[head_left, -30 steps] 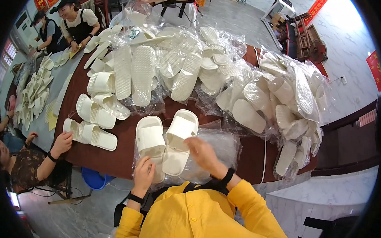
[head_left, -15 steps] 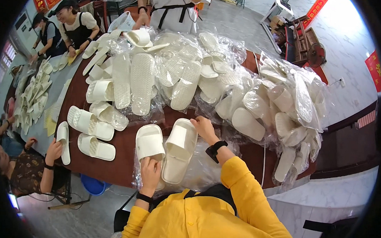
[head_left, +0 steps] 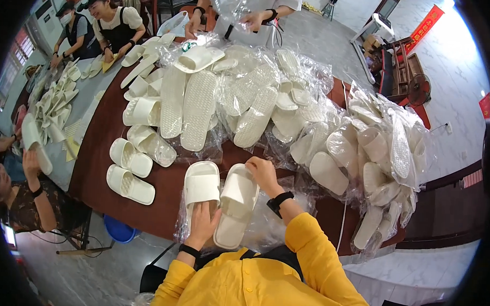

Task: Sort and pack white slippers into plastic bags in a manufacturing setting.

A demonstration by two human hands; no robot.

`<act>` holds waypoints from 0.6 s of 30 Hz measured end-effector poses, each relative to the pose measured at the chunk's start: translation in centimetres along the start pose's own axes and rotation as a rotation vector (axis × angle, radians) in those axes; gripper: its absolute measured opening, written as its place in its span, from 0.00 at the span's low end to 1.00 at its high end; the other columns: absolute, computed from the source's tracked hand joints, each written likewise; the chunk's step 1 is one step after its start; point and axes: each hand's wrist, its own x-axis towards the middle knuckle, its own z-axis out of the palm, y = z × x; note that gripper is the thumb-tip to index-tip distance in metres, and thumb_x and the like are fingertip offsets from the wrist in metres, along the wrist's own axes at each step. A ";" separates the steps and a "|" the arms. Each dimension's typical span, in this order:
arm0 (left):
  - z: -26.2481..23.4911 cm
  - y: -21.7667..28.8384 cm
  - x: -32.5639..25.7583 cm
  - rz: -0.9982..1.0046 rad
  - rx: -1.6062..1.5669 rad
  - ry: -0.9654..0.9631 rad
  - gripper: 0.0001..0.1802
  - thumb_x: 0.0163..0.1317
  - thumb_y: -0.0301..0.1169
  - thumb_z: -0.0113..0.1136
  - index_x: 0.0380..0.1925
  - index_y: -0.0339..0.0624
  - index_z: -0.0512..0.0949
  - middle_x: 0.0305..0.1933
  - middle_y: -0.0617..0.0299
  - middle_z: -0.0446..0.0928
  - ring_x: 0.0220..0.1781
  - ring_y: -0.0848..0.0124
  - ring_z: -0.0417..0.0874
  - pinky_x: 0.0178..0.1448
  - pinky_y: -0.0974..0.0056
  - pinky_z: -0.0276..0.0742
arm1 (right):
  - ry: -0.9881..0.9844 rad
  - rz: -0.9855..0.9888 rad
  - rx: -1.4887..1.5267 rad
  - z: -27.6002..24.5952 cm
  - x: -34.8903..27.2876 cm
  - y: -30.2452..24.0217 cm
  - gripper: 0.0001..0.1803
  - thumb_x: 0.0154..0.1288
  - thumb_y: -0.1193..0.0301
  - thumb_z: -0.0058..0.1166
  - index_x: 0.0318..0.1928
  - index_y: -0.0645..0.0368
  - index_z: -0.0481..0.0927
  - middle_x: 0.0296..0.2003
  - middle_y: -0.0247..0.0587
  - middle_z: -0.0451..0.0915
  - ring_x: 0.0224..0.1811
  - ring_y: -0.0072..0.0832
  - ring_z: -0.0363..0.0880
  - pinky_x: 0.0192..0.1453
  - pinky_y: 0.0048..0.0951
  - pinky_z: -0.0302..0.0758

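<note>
A pair of cream slippers lies side by side in front of me, toes pointing away. Into the left slipper reaches my left hand, its fingers tucked under the strap and partly hidden, the thumb outside. My right hand grips the toe end of the right slipper at its far right edge. Beneath the pair and to its right spreads a clear plastic bag.
Bagged slippers heap along the far side and right of the brown table. Several loose slippers lie at left. A person at left holds a slipper. Across the table, another person handles a clear bag. A blue bucket stands below.
My left hand has pushed further under the left slipper's strap. The person at left has lifted a slipper away from the table. The person opposite now holds up a clear bag.
</note>
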 end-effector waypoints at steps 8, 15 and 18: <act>-1.5 0.1 0.0 -0.014 -0.011 -0.256 0.31 0.60 0.36 0.63 0.59 0.33 0.66 0.53 0.37 0.73 0.54 0.38 0.72 0.57 0.44 0.70 | -0.070 -0.382 -0.096 1.6 -0.3 -4.4 0.09 0.64 0.67 0.56 0.35 0.57 0.85 0.33 0.44 0.82 0.37 0.46 0.82 0.42 0.45 0.78; -0.7 -0.3 -0.2 0.071 -0.059 -0.183 0.23 0.64 0.36 0.60 0.54 0.35 0.70 0.48 0.39 0.77 0.51 0.39 0.74 0.55 0.45 0.72 | -0.197 -0.512 -0.206 6.1 1.2 -7.6 0.13 0.63 0.76 0.50 0.48 0.57 0.80 0.37 0.48 0.79 0.38 0.48 0.82 0.41 0.46 0.79; -0.5 -0.8 -0.1 0.030 -0.077 -0.223 0.23 0.64 0.36 0.60 0.55 0.35 0.70 0.48 0.40 0.77 0.52 0.39 0.74 0.55 0.46 0.71 | -0.208 -0.552 -0.273 7.4 1.9 -7.9 0.14 0.62 0.77 0.50 0.49 0.58 0.77 0.40 0.48 0.77 0.38 0.46 0.83 0.40 0.46 0.80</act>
